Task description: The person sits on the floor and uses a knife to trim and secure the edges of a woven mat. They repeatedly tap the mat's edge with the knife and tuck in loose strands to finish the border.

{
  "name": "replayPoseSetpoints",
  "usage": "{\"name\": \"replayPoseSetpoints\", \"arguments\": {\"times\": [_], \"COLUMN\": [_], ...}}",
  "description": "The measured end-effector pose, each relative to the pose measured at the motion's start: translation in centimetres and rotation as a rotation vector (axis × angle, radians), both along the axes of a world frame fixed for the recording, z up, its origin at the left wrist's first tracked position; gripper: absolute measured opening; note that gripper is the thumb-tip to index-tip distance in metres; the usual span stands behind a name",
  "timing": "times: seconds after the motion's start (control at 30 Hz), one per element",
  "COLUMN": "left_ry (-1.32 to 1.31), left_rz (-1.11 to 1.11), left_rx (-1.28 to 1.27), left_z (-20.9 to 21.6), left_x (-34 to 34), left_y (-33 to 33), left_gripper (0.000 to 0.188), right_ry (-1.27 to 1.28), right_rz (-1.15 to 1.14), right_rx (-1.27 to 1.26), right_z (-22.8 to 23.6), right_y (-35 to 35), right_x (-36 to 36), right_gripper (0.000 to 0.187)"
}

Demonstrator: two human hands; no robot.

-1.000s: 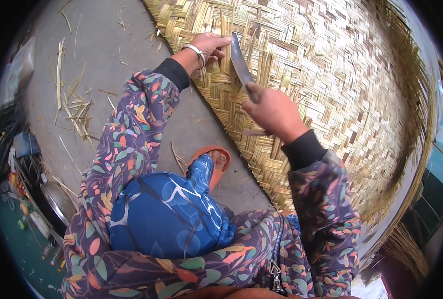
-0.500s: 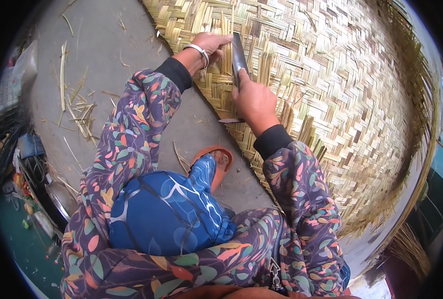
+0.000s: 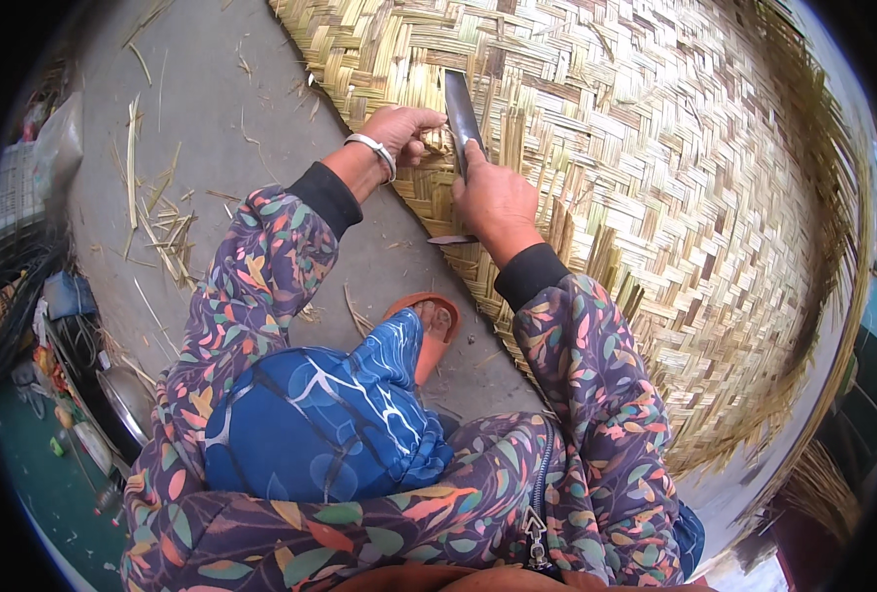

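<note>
My right hand [image 3: 498,202] is closed around a knife, its index finger stretched along the back of the broad dark metal blade [image 3: 462,107]. A dark pointed end sticks out below that hand, near the mat's edge. The blade lies over a large woven mat [image 3: 596,178] of pale yellow-green bamboo-like strips, close to its left border. My left hand [image 3: 396,133], with a white bangle at the wrist, has its fingers drawn together beside the blade. Thumb and forefinger meet near the blade's left edge; whatever they pinch is too small to make out.
Loose strip offcuts [image 3: 167,237] litter the grey floor [image 3: 231,109] on the left. My foot in an orange sandal [image 3: 437,335] stands by the mat's edge. Cables, a metal pan [image 3: 125,400] and other clutter line the far left. Frayed strip ends [image 3: 858,247] rim the mat's right side.
My left hand has drawn back toward me and slightly left along the mat's border. The knife has shifted a little left, and its blade shows broader now.
</note>
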State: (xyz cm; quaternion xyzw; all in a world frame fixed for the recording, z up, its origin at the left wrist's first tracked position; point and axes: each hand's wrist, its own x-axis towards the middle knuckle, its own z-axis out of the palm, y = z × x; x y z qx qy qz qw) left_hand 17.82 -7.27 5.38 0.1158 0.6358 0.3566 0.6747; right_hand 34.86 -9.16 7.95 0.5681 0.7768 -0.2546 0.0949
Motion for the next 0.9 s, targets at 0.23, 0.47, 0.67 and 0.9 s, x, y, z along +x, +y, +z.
{"name": "replayPoseSetpoints", "arguments": {"times": [0.23,0.47,0.67,0.9], "left_ry": [-0.001,0.193,0.361,0.238], "left_rz": [-0.083,-0.117,-0.175,-0.182], "left_rx": [-0.088,-0.058,0.057,0.032], "left_z": [-0.9,-2.3,-5.0,-2.6], "left_x": [0.0,0.5,-0.4,-0.7], "left_y": [1.9,4.4,5.5,3.9], "left_gripper": [0.014,0.021,0.027,0.029], "right_ry": [0.014,0.003,-0.020,-0.091], "right_rz": [0.000,-0.007,0.051,0.126], "right_rx": [-0.023,-0.041,-0.005,-0.014], "right_z": [-0.2,-0.1,0.3,1.0], "right_y": [0.2,0.2,0.2,0.7], "right_x": [0.1,0.0,-0.2,-0.1], "right_gripper": [0.047,0.048,0.049,0.045]}}
